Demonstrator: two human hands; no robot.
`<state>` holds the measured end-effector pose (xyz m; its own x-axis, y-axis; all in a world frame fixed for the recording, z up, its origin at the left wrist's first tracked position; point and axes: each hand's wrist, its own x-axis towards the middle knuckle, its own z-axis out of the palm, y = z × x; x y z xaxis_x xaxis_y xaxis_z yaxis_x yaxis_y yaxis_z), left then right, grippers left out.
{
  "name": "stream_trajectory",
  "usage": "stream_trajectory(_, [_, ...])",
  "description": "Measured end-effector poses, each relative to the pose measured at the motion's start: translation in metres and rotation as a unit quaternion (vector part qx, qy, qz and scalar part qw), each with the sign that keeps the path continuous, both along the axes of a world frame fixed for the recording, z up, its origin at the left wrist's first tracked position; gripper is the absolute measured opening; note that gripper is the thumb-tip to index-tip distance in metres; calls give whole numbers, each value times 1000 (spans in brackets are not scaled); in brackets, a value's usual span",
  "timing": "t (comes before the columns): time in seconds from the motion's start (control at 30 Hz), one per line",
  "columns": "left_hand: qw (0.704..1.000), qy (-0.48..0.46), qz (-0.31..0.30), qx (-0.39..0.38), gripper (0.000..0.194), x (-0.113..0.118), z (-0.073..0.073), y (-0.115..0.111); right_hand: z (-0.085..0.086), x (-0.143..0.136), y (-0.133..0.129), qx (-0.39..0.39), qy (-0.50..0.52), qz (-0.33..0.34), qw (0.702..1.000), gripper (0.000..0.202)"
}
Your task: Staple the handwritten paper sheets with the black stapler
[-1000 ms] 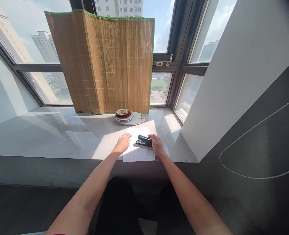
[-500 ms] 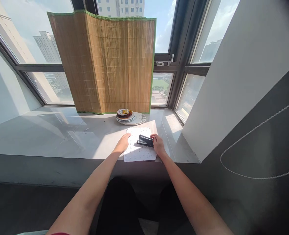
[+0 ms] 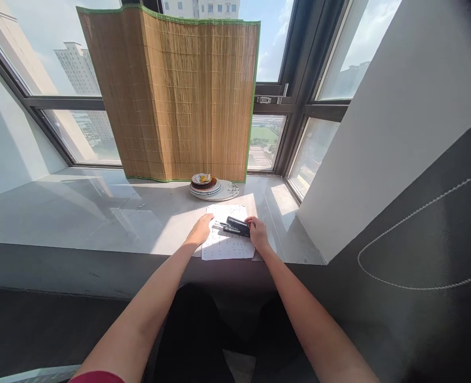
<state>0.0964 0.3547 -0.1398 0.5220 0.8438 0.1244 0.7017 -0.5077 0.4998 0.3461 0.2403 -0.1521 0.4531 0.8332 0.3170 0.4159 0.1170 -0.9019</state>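
Observation:
A black stapler (image 3: 237,225) is in my right hand (image 3: 258,232), its far end pointing left above a printed white sheet (image 3: 227,249). The stapler's parts are spread, and a thin metallic piece sticks out of its left end. My left hand (image 3: 202,227) is at the sheet's upper left edge, fingers curled together; whether they pinch something small is too small to tell. The sheet lies on the pale window sill, its near edge close to the sill's front edge.
Behind the sheet, a stack of plates (image 3: 205,187) stands on the sill (image 3: 80,213). A bamboo mat (image 3: 187,101) leans upright against the window. A slanted white wall (image 3: 363,138) and a beaded cord (image 3: 403,213) are at the right.
A thin metallic piece now shows at the stapler's left end, between my hands. Both hands have stayed nearly in place. The view has shifted slightly.

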Motion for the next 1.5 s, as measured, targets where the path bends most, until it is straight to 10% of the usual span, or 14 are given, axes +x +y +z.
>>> stream_trajectory(0.8, [1000, -6, 5, 24, 56, -2, 5, -3, 8, -9, -9, -6, -7, 156, 988, 32])
stream_trajectory(1.23, [993, -87, 42, 64, 66, 9, 26, -33, 10, -12, -16, 161, -120, 2, 980, 35])
stream_trajectory(1.3, [966, -233, 72, -80, 55, 18, 28, -33, 11, -14, -19, 201, -187, 12, 962, 35])
stream_trajectory(1.5, [754, -462, 123, -451, 57, 42, 31, -24, 11, -20, -23, 282, -366, 34, 886, 47])
